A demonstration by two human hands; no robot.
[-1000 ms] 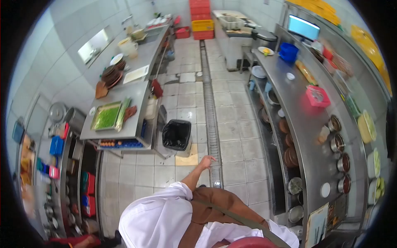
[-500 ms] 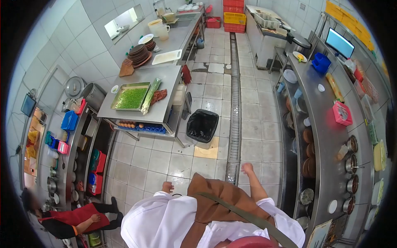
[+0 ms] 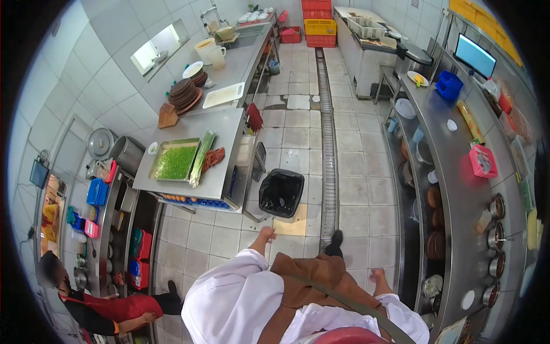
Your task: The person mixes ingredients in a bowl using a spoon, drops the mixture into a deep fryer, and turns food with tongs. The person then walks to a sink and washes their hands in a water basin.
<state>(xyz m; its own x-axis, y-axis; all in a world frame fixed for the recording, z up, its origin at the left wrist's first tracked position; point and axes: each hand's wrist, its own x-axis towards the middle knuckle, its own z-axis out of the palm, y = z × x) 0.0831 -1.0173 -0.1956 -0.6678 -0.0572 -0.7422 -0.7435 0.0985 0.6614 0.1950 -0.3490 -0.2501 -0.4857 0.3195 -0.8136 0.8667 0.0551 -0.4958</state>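
Note:
My left hand [image 3: 265, 235] swings ahead of my body, a little in front of the brown apron [image 3: 309, 269]. It is loosely open and holds nothing I can see. Nearest to it stands a black-lined bin [image 3: 281, 192] on the floor. Low at my right side is my right hand [image 3: 378, 279], small in view, its fingers loose and with no object showing in them. It hangs over the tiled floor, beside the right-hand steel shelving [image 3: 395, 241]. Neither hand touches anything visible.
A steel table [image 3: 220, 126] holds a tray of chopped greens [image 3: 176, 160] and a leek-like bundle [image 3: 201, 157]. A drain grate [image 3: 329, 143] runs along the floor. On the left, a co-worker in a red apron [image 3: 129, 309] stands by shelves. A long steel counter [image 3: 452, 155] lines the right.
I have stepped forward, so the table and bin appear nearer. My left hand has swung forward and my right hand back. A dark shoe now shows ahead. The co-worker shows more fully.

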